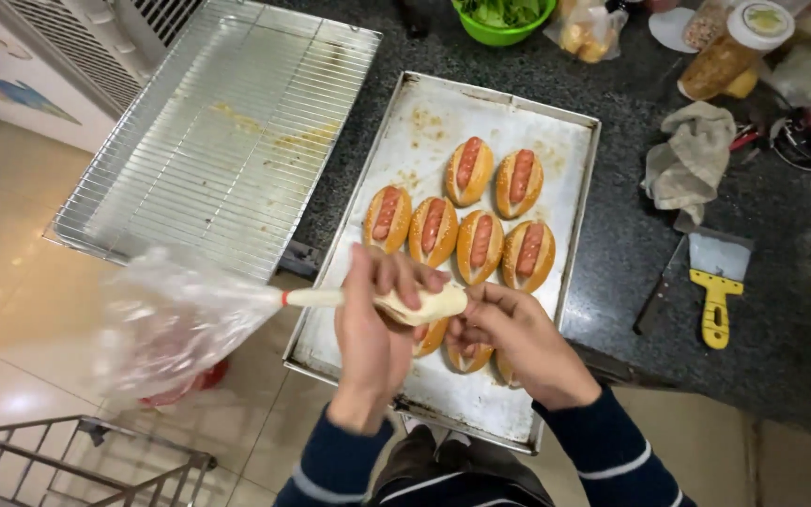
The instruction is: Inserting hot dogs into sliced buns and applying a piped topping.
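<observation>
A metal baking tray (565,178) on the dark counter carries several golden sausage buns (481,246). My left hand (373,319) grips a clear piping bag (424,306) filled with pale cream, tied with a red band; its loose plastic tail (171,319) fans out to the left. My right hand (513,338) pinches the bag's tip end, just over the nearest row of buns (469,357), which both hands partly cover.
A wire cooling rack (227,131) lies left of the tray, overhanging the counter. A yellow-handled scraper (715,282), a knife (659,291), a crumpled cloth (692,160), a green bowl of leaves (504,19) and jars (734,47) sit to the right and behind. A metal frame (77,460) stands on the floor lower left.
</observation>
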